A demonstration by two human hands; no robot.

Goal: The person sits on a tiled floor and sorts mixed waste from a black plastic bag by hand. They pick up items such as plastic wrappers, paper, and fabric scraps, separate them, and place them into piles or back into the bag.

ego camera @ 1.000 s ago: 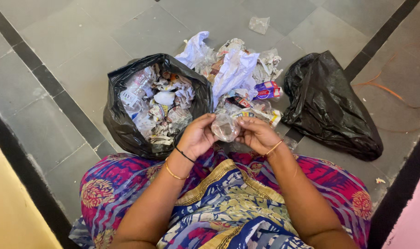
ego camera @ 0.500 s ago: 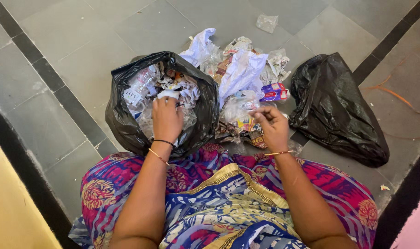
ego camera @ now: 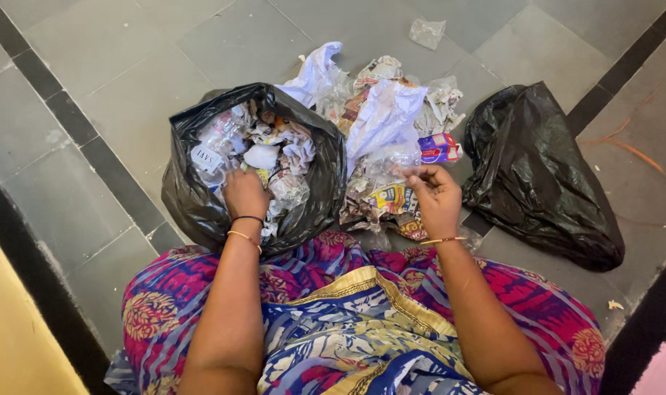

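The floor [ego camera: 128, 51] is laid with large grey stone tiles, crossed by 2 dark bands: one band [ego camera: 77, 121] runs diagonally from the top left corner down toward the bottom edge, another [ego camera: 603, 95] slants in from the top right corner. A pale yellow wall [ego camera: 14, 329] fills the bottom left corner, and a pink surface [ego camera: 665, 366] shows at the bottom right corner. An orange cord [ego camera: 633, 150] trails over the tiles at the right edge. Light is soft and even, like daylight.

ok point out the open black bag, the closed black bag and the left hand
open black bag [ego camera: 194, 208]: head view, near left wall
closed black bag [ego camera: 537, 175]: head view, middle of its crumpled top
left hand [ego camera: 243, 194]: head view, back of hand
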